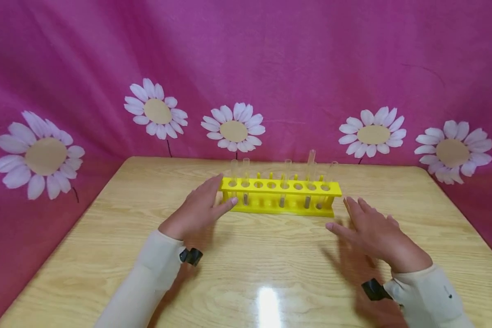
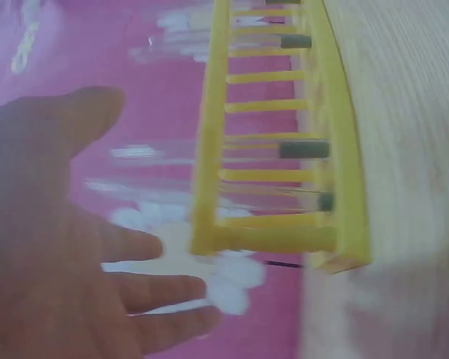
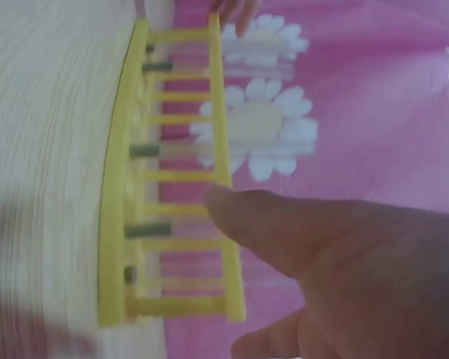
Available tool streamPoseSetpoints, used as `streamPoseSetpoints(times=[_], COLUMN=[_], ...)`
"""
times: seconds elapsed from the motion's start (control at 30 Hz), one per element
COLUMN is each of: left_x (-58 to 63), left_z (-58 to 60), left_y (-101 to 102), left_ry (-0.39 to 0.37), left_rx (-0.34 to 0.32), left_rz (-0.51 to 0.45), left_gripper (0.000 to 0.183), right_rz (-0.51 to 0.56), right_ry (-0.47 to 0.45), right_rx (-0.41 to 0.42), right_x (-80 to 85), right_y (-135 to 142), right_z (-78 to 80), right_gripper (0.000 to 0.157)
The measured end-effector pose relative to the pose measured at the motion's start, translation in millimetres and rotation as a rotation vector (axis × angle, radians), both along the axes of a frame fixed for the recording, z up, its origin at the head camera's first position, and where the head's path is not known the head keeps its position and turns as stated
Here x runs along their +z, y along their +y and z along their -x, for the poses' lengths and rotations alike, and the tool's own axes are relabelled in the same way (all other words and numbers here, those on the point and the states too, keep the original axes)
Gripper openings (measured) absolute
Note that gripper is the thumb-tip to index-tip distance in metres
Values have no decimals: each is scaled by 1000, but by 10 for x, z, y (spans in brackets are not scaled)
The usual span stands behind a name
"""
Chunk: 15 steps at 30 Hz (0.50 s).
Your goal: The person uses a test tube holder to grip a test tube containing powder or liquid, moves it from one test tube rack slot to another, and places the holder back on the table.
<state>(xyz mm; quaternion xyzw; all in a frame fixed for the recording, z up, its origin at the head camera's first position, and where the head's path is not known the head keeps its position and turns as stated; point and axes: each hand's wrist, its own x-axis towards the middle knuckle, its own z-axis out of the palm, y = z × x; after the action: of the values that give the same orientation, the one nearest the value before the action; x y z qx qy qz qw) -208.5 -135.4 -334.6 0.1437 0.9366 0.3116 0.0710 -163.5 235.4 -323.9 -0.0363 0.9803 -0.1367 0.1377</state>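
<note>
A yellow test tube rack (image 1: 279, 192) stands on the table with several clear test tubes in its holes. Dark contents show at the bottoms of the tubes in both wrist views. One tube (image 1: 311, 159), toward the right end, rises higher than the others. My left hand (image 1: 197, 202) is at the rack's left end, fingers spread and thumb reaching toward the front. Off the right end, my right hand (image 1: 373, 230) is held with extended fingers and nothing in its grasp; its thumb (image 3: 243, 217) overlaps the upper rail in the right wrist view.
The wooden table (image 1: 246, 255) reaches back to a magenta cloth (image 1: 295, 82) printed with white daisies. A bright reflection (image 1: 268, 305) lies near the front. Black wrist devices (image 1: 191, 256) are worn over the pale sleeves (image 1: 147, 278).
</note>
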Motion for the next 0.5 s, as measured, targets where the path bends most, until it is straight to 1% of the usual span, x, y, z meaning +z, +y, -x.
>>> streamPoseSetpoints(times=[0.07, 0.1, 0.17, 0.27, 0.37, 0.5], left_x=[-41, -60, -95, -150, -222, -343], left_z=[105, 155, 245, 362, 443, 498], left_y=[-13, -18, -23, -26, -24, -8], left_ry=[-37, -46, -59, -46, -39, -46], left_rx=[14, 23, 48, 78, 102, 114], left_rz=[-114, -154, -207, -266, -349, -480], left_gripper=[92, 90, 85, 75, 67, 60], right_rz=[11, 17, 34, 79, 122, 113], right_ry=[-25, -34, -60, -75, -91, -105], right_rx=[-6, -9, -23, -23, -10, -2], right_x=[-28, -41, -70, -116, -166, -207], right_y=[45, 65, 105, 154, 193, 258], right_z=[59, 89, 149, 243, 326, 383], right_gripper=[113, 113, 114, 112, 108, 102])
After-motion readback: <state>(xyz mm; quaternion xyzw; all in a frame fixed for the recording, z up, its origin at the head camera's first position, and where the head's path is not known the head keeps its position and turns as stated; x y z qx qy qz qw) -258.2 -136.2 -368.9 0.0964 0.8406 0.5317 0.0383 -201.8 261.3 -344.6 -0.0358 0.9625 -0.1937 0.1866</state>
